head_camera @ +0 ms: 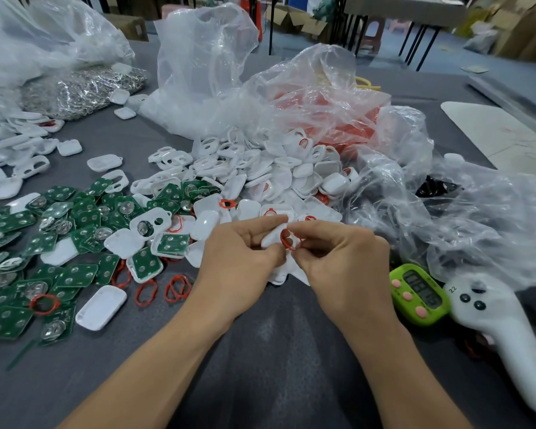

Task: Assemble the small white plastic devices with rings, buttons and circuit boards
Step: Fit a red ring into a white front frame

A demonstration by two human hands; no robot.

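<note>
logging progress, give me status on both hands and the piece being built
Left hand grips white shell. Right hand pinches red ring against it. Nothing in the way; pile of shells lies just behind.

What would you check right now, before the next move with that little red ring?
1. White shell held by the left hand: ok, pinched.
2. Red ring pinched by the right hand: ok.
3. Ring seated in the shell: cannot tell, fingers cover it.
4. Circuit boards close by on the left: ok.
5. Spare rings lying on the table: ok.
</note>
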